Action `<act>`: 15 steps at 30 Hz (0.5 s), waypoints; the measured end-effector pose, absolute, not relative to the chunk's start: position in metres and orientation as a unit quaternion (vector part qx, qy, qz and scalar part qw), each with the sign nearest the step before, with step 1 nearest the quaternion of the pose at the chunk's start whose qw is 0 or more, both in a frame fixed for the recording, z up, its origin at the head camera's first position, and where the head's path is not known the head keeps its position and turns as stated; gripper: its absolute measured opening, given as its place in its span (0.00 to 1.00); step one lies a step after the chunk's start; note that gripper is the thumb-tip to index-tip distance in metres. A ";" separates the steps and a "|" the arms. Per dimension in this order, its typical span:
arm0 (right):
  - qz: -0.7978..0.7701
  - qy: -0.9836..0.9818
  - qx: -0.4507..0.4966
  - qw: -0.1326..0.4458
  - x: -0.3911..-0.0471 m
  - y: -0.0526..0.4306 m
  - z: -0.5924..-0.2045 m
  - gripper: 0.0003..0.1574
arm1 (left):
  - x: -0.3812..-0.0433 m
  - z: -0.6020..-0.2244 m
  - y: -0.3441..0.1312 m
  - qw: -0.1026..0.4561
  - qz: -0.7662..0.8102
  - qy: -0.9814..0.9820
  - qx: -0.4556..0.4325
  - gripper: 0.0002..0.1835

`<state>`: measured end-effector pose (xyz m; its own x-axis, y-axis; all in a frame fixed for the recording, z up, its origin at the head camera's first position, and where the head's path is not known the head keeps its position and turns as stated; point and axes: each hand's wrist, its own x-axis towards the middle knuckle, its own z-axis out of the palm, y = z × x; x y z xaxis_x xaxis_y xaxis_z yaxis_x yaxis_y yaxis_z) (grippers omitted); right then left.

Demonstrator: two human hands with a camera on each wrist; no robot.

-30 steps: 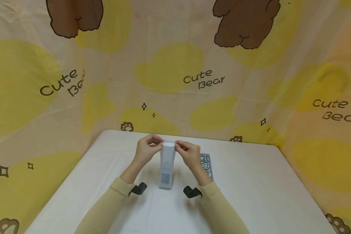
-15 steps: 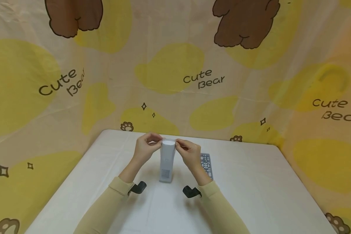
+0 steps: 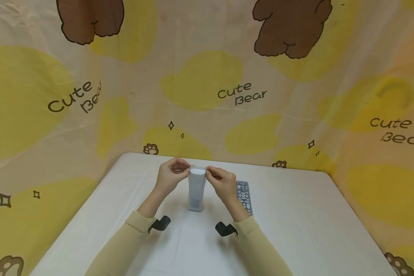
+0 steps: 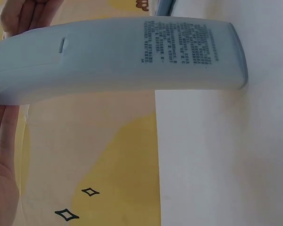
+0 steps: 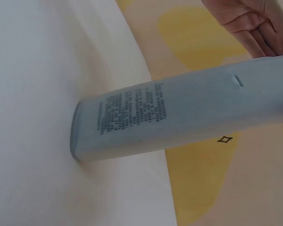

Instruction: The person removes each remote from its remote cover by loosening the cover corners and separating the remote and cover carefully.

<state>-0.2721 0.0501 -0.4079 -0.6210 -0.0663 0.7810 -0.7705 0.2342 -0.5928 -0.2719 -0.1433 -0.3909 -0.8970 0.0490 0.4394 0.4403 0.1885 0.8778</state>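
Note:
A pale remote control [image 3: 196, 189] stands on end, its back with printed small text and a battery-cover notch facing me. Its lower end meets the white table [image 5: 33, 141] in the right wrist view. At its upper end, my left hand [image 3: 168, 175] pinches the left edge between thumb and fingers. My right hand [image 3: 223, 181] pinches the opposite edge in the same way. The remote's upper end runs out of both wrist views, and its button side faces away, hidden.
A second remote control [image 3: 243, 196], grey with light buttons, lies face up beside the right wrist, partly covered by it. Behind the table hangs a patterned yellow cloth [image 3: 200, 82]. Black wrist mounts [image 3: 225, 229] jut inward from the sleeves.
The lower end of the remote has shifted away from me, so it looks shorter in the head view. Both hands keep their pinch at its top and barely move.

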 end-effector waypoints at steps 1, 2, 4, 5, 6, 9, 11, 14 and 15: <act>0.545 -0.715 0.294 0.323 -0.272 0.050 -0.408 0.07 | -0.275 -0.394 -0.144 0.156 -0.618 -0.753 -0.162 0.08; 0.545 -0.715 0.296 0.323 -0.272 0.050 -0.407 0.07 | -0.278 -0.397 -0.145 0.154 -0.622 -0.751 -0.162 0.08; 0.545 -0.715 0.298 0.320 -0.273 0.051 -0.406 0.07 | -0.285 -0.404 -0.148 0.152 -0.625 -0.748 -0.160 0.08; 0.546 -0.716 0.299 0.318 -0.273 0.051 -0.406 0.07 | -0.288 -0.407 -0.149 0.150 -0.625 -0.749 -0.158 0.08; 0.547 -0.716 0.298 0.314 -0.274 0.051 -0.406 0.07 | -0.289 -0.408 -0.149 0.149 -0.625 -0.750 -0.156 0.08; 0.552 -0.723 0.291 0.297 -0.274 0.052 -0.405 0.07 | -0.291 -0.409 -0.149 0.142 -0.626 -0.752 -0.148 0.08; 0.553 -0.730 0.284 0.285 -0.274 0.052 -0.403 0.07 | -0.291 -0.408 -0.150 0.132 -0.631 -0.751 -0.140 0.09; 0.553 -0.740 0.276 0.266 -0.273 0.053 -0.401 0.07 | -0.290 -0.407 -0.150 0.117 -0.642 -0.746 -0.131 0.09; 0.552 -0.743 0.275 0.261 -0.273 0.052 -0.400 0.07 | -0.290 -0.406 -0.150 0.112 -0.644 -0.746 -0.128 0.09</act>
